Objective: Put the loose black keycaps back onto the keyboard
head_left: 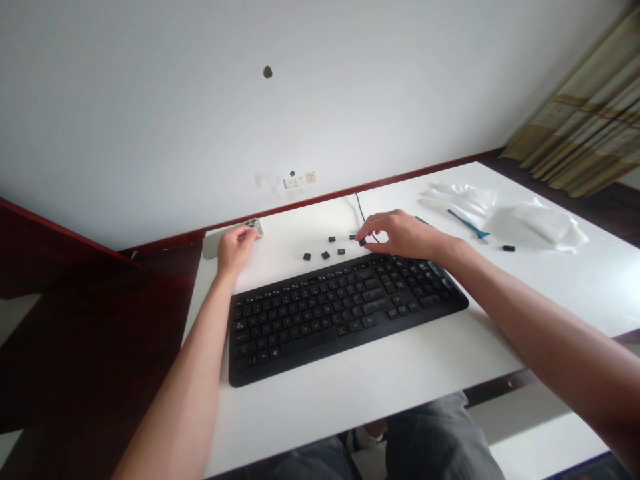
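A black keyboard [320,313] lies on the white table [300,400], slightly slanted. Behind its back edge my right hand [395,233] pinches a small black keycap [363,242] between thumb and fingertips. Several loose keycaps [326,255] are scattered on the table just left of that hand. My left hand [239,248] is at the table's back left, its thumb and fingers pressed together beside a phone [254,225]. Whether anything is between those fingers is too small to tell.
Crumpled clear plastic [550,223] lies at the back right, with a blue tool [467,223] and a small black piece [509,248] near it. A cable [360,208] runs over the back edge. Behind stands a wall with sockets [301,179].
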